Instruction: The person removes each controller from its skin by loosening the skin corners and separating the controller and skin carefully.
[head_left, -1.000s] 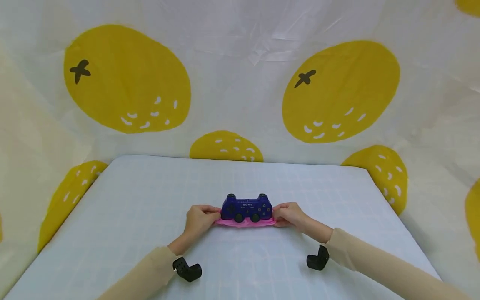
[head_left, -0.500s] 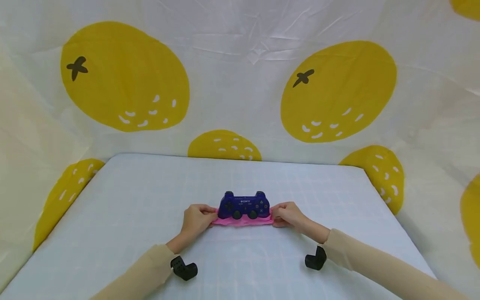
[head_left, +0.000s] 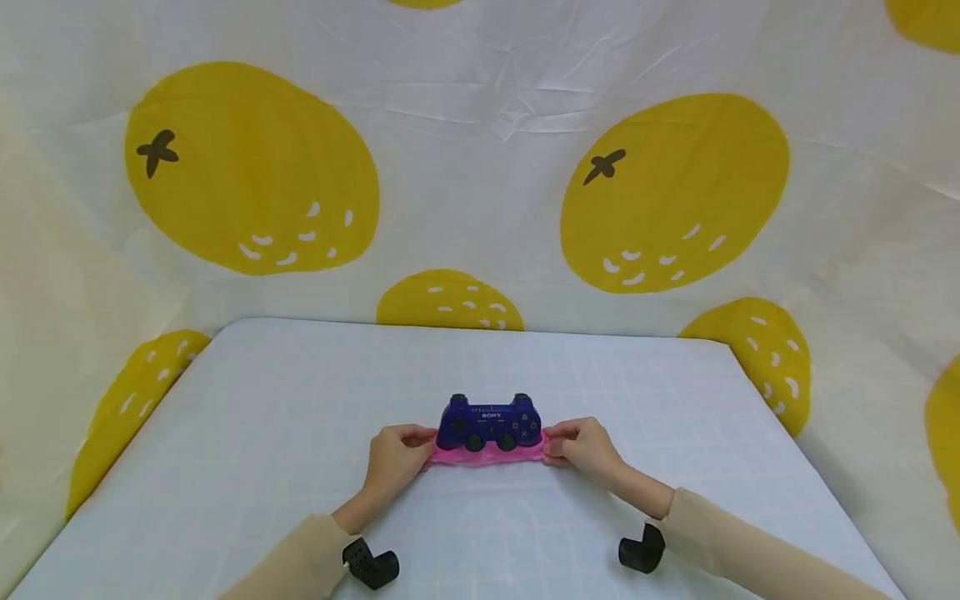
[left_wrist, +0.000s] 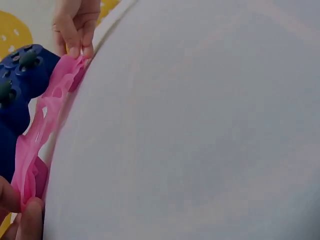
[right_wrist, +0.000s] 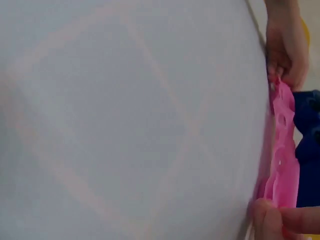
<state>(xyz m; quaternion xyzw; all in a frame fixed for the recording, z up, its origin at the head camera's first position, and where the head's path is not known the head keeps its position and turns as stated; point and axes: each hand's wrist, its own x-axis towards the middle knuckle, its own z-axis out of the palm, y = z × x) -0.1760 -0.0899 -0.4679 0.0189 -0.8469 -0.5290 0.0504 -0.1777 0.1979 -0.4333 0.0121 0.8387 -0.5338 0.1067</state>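
A dark blue game controller marked SONY stands in the middle of the table, its thumbsticks toward me. Along its near side stretches a thin, pink, stretchy cover. My left hand pinches the cover's left end between thumb and fingers, while my right hand pinches the right end. In the left wrist view the pink cover shows holes and hangs in folds beside the controller. Holes also show in the cover in the right wrist view. What lies behind the controller is hidden.
A pale checked cloth covers the table. Behind it hangs a white curtain printed with large yellow fruits. Black wrist cameras, one on the left sleeve and one on the right, sit just above the tabletop.
Both hands keep their pinch on the pink cover. Slightly more of it shows below the controller. The head view has tilted a little, shifting the whole scene.
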